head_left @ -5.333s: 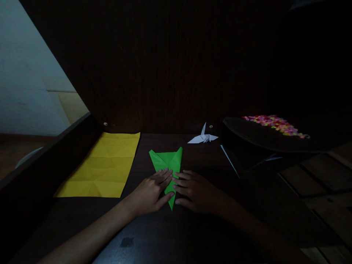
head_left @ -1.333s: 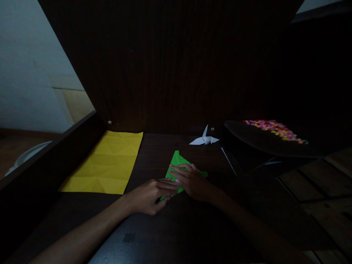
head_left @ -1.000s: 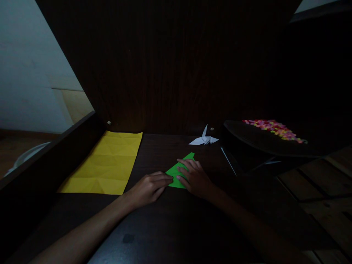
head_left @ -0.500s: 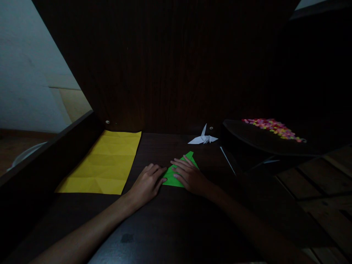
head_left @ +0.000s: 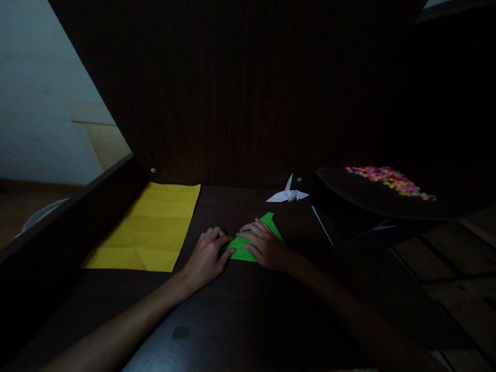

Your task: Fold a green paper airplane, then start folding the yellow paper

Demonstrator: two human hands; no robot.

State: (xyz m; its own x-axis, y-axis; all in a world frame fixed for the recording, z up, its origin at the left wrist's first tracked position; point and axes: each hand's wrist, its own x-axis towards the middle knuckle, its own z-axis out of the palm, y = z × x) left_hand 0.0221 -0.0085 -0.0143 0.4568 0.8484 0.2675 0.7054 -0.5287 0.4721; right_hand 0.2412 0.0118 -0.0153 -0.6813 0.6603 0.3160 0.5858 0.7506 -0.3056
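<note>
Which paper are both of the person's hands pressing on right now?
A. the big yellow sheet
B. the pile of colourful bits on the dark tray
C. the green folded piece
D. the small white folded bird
C: the left hand and the right hand both lie flat on the green folded piece, while the yellow sheet and the white bird lie apart, untouched.

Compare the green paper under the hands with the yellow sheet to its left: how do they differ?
The green paper is folded into a small triangle; the yellow sheet lies open as a large rectangle, showing only crease lines. The left hand and right hand both press on the green paper, while nothing touches the yellow sheet. The green paper sits mid-desk; the yellow sheet lies by the left wall. Both rest flat on the dark desk.
</note>
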